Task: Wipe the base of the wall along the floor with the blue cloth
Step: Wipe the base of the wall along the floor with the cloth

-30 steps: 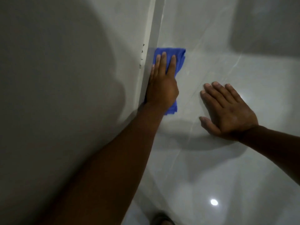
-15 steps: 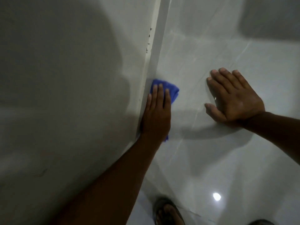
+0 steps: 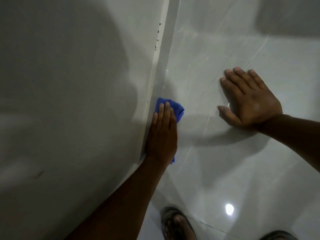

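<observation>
- Blue cloth [image 3: 175, 108] under L hand [image 3: 162, 135], fingers [image 3: 164, 110] straight, pressing it vs wall base [image 3: 166, 54] at floor [image 3: 225, 163].
- R hand [image 3: 249, 103] flat on floor, fingers spread, holding nothing.

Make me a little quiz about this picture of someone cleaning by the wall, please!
1. Fill the gap: the left hand presses the blue cloth against the bottom of the ____.
2. Pick one: the right hand lies flat on A) the floor, B) a chair, C) a bucket.
3. True or false: the cloth is red.

Key: 1 wall; 2 A; 3 false.
</observation>
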